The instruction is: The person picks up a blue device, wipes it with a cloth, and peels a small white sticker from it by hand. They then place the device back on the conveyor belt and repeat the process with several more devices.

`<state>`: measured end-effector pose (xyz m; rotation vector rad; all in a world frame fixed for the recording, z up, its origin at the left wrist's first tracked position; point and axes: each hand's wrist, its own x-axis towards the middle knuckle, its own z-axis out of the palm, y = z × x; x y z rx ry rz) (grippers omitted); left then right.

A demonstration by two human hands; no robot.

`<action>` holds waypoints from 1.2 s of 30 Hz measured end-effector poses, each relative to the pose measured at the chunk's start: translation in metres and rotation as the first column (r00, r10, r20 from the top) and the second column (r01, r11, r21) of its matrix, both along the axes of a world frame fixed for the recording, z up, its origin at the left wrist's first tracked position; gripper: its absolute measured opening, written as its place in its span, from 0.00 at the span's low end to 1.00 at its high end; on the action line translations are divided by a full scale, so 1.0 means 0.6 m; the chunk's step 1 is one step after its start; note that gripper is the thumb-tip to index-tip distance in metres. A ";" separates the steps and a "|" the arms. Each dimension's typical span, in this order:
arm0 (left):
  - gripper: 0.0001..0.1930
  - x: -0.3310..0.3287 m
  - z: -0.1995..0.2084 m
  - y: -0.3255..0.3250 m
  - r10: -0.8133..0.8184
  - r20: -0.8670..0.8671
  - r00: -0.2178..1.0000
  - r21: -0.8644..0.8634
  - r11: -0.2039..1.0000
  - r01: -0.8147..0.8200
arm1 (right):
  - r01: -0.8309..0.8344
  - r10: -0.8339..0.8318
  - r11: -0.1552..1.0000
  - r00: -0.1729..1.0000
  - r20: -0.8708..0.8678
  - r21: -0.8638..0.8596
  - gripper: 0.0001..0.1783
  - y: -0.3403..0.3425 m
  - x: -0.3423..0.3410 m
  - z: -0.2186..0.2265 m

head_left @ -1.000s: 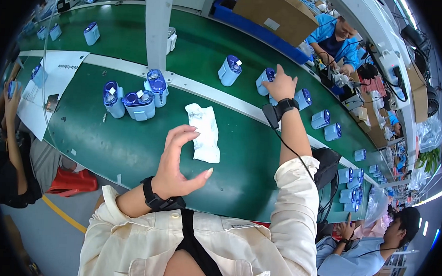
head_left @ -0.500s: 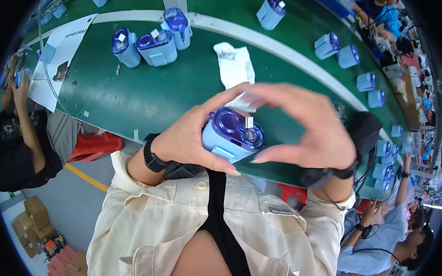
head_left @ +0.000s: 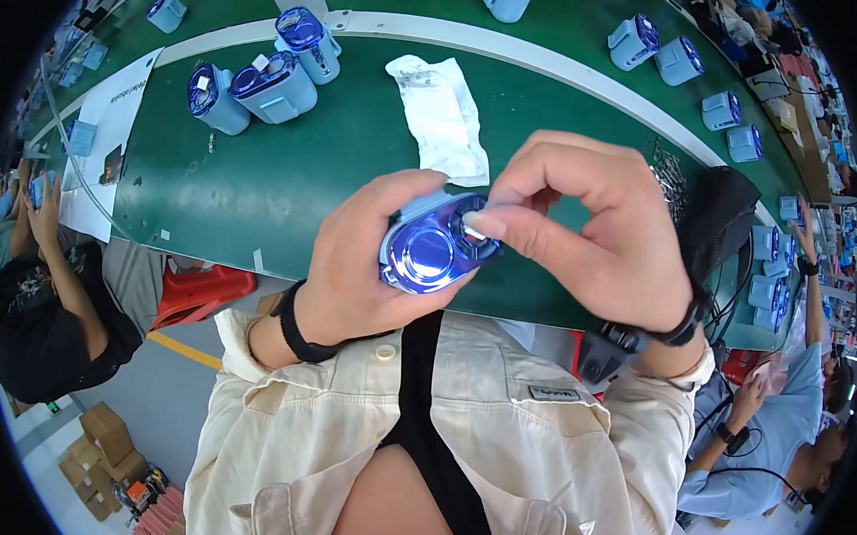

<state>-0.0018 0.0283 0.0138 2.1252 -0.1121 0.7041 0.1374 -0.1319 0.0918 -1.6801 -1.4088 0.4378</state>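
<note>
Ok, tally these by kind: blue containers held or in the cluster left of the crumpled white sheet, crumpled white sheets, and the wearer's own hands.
Blue containers: 4 (1 held container, 3 clustered containers)
Crumpled white sheet: 1
Wearer's hands: 2 (left hand, right hand)
Total: 7

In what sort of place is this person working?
Probably a factory assembly line: many similar light-blue canisters stand along the green work surface, co-workers are beside it, and cardboard boxes are piled nearby.

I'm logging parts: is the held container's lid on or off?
On: the dark-blue lid caps the light-blue container in the left hand. Whether it is latched, cannot tell.
</note>
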 end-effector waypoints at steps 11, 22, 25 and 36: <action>0.41 0.013 -0.021 -0.014 0.146 0.194 0.970 0.161 0.971 -0.179 | 0.403 -0.487 0.835 0.859 0.160 0.375 0.03 0.008 -0.063 -0.065; 0.43 0.019 -0.028 -0.012 0.066 0.321 0.945 0.197 0.971 -0.134 | 0.184 0.267 0.930 0.255 -0.929 0.318 0.15 0.026 -0.049 -0.095; 0.43 0.020 -0.028 -0.011 0.014 0.328 0.944 0.207 0.974 -0.087 | 0.077 0.215 0.958 0.440 -0.872 0.275 0.18 0.010 -0.033 -0.091; 0.20 0.050 -0.034 -0.026 -0.078 0.588 0.805 0.074 0.996 0.042 | 0.083 0.223 0.951 0.484 -0.846 0.298 0.19 0.009 -0.054 -0.088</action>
